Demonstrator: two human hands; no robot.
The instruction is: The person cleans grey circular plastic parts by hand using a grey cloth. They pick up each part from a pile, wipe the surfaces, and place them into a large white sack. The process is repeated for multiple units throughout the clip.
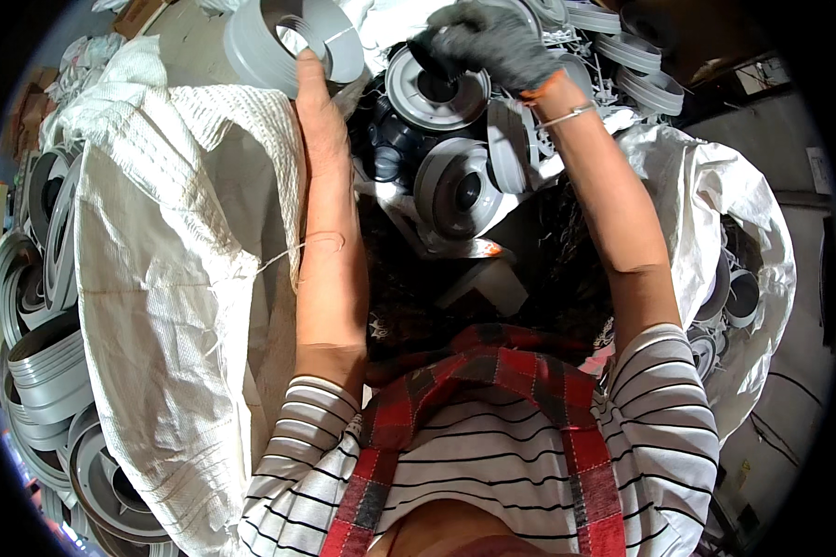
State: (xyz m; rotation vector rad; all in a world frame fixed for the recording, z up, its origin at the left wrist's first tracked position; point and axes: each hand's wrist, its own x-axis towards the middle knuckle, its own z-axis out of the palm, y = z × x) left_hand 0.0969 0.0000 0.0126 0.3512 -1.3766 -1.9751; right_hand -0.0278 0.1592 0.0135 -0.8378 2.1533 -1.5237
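Observation:
My bare left hand (pixel 320 116) grips a wide grey plastic ring (pixel 249 45) at the top left, thumb over its rim. A thin pale strip crosses the ring's opening. My right hand (pixel 497 46), in a dark glove with an orange cuff, is closed above the pile to the right of the ring. Its fingers curl around something dark that I cannot make out. Just below that glove lies a round grey part (pixel 404 82) with a dark centre. Nearer to me rests another round grey part (pixel 444 172), with a grey ring (pixel 505 148) standing on edge beside it.
A tall white woven sack (pixel 158 288) stands along my left forearm, its loose thread crossing the arm. Grey rings (pixel 56 367) are stacked beyond it on the far left. Another white sack (pixel 762 209) on the right holds grey parts. More rings (pixel 648 88) lie at the upper right.

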